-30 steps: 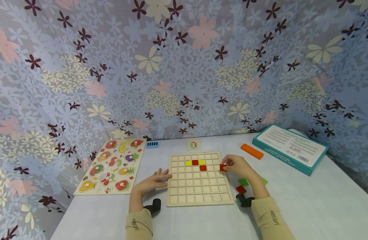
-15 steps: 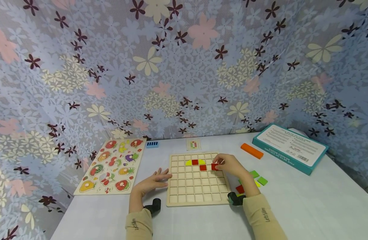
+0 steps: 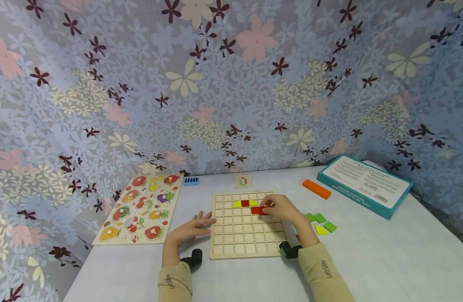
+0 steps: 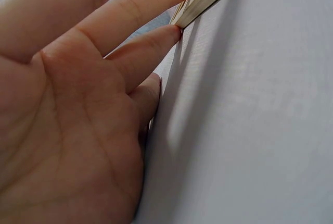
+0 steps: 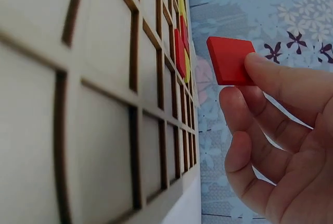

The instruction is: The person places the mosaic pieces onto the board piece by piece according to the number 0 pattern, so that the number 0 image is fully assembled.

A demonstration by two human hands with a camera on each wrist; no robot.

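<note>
The left hand [image 3: 191, 229], fingers [image 4: 135, 13] extended and holding nothing, touches the board [image 3: 239, 239] at nine o'clock, likely steadying it. Beyond, toward one o'clock, the right hand [image 3: 284, 208] pinches a red tile [image 5: 230, 62] by one side, presumably keeping its underside free.

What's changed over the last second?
The right hand, pinching a red tile, moved left from the right edge of the grid board toward the lower placed red tile. Nothing was released. The left hand stayed at the board's left edge; placed tiles stayed put.
</note>
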